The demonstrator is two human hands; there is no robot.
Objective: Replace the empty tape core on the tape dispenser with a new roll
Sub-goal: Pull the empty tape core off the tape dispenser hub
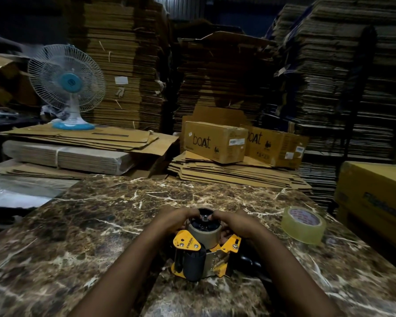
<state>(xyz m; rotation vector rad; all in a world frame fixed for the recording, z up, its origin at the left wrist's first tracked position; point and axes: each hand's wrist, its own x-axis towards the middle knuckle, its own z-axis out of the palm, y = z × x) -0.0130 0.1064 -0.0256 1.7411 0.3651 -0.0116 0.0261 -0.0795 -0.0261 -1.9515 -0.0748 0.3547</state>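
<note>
Marble table (pixel 101 225) stood among stacks of flattened cardboard; table fan (pixel 66 85) far left, two printed cartons (pixel 215 143) behind, yellow box (pixel 372 197) at right edge. New tape roll (pixel 303 224) lay flat on table, right of hands, apart from them. Yellow tape dispenser (pixel 203 252) lay between forearms, empty core (pixel 203 232) on its hub. Left hand (pixel 171 219) and right hand (pixel 235 223) both gripped core, fingers curled over its top rim from either side.

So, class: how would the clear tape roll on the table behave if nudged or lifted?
The tape roll lies flat on the table, so it would probably slide, not roll. Its hollow ring looks stiff and fairly light. Its glossy side may be slippery.
</note>
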